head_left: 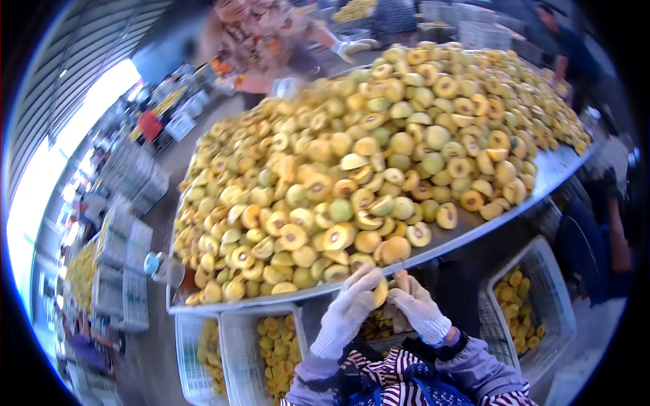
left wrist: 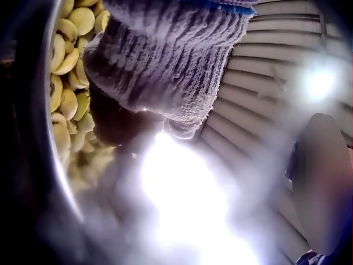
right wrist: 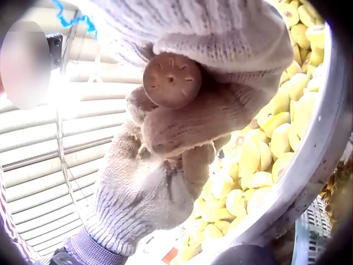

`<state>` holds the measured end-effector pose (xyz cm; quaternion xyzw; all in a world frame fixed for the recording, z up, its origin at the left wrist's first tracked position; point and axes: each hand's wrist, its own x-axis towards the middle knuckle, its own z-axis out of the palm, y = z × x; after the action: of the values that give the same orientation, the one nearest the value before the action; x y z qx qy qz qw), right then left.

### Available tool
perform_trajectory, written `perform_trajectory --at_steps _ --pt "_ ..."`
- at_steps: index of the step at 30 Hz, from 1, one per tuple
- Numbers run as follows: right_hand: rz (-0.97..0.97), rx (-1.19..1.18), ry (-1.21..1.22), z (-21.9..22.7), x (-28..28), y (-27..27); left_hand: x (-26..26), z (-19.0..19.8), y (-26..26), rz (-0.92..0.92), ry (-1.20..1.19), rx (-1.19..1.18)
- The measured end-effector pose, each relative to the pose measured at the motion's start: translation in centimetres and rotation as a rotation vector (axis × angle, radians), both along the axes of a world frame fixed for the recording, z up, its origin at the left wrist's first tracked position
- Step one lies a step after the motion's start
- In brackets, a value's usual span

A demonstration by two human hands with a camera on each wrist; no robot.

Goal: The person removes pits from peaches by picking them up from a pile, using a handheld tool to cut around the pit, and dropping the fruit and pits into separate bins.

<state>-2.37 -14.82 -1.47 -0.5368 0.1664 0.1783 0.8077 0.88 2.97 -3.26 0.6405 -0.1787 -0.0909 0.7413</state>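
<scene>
Both hands wear white knit gloves and meet just over the near edge of a metal table. My left hand holds a yellow peach half between thumb and fingers. Close beside it, my right hand grips a tool by its round wooden handle; the tool's working end is hidden. In the right wrist view the left glove lies right below the right one. Glare washes out much of the left wrist view around the left glove. A large heap of halved peaches, many with pits showing, covers the table.
The table's raised metal rim runs in front of me. Below it stand crates of peach halves, one at the left and one at the right. A bottle is at the left corner. Across the heap stands a person in a patterned shirt.
</scene>
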Motion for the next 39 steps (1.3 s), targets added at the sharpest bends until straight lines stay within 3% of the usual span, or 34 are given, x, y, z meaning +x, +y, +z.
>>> perform_trajectory --at_steps 3,4,6,8,15,24,28,31,33,34,35,36,39 --pt "-0.045 -0.003 -0.082 0.5 -0.9 -0.7 -0.6 0.4 -1.5 0.044 -0.004 0.079" --pt "-0.072 0.064 -0.093 0.0 -1.3 -0.9 -1.4 1.2 -2.2 0.000 0.286 -0.131" --pt "-0.085 0.133 -0.155 -1.3 -1.3 -1.2 -2.2 0.8 -3.1 0.058 0.396 -0.158" --pt "-0.048 0.031 -0.056 0.2 -1.6 -1.8 -2.6 0.5 -3.2 -0.068 0.531 -0.183" --pt "-0.051 0.174 -0.125 -1.6 -2.9 -2.8 -3.0 -0.7 -4.6 0.005 0.463 -0.246" --pt "0.004 0.167 -0.087 -1.7 -3.8 -4.4 -2.8 -1.9 -5.6 0.029 0.445 -0.241" --pt "-0.013 0.081 -0.024 -0.9 -3.9 -4.9 -2.3 0.5 -6.0 0.115 0.433 -0.215" --pt "-0.056 0.030 -0.013 -0.1 -4.1 -4.6 -0.3 0.4 -4.6 0.033 0.475 -0.293" --pt "-0.005 -0.100 -0.054 0.3 -4.7 -4.4 0.7 -1.1 -3.6 -0.128 0.725 -0.725" --pt "0.026 -0.152 -0.079 0.1 -4.9 -4.3 0.6 -1.1 -3.6 -0.125 0.714 -0.735" --pt "0.087 -0.349 -0.161 0.1 -5.4 -4.0 -0.7 0.2 -4.8 0.060 0.594 -0.622" --pt "0.087 -0.345 -0.190 0.5 -5.6 -3.8 -1.1 0.6 -5.3 0.104 0.542 -0.566" --pt "0.155 -0.447 -0.204 0.1 -5.8 -3.1 -1.8 0.8 -5.7 0.116 0.463 -0.487"
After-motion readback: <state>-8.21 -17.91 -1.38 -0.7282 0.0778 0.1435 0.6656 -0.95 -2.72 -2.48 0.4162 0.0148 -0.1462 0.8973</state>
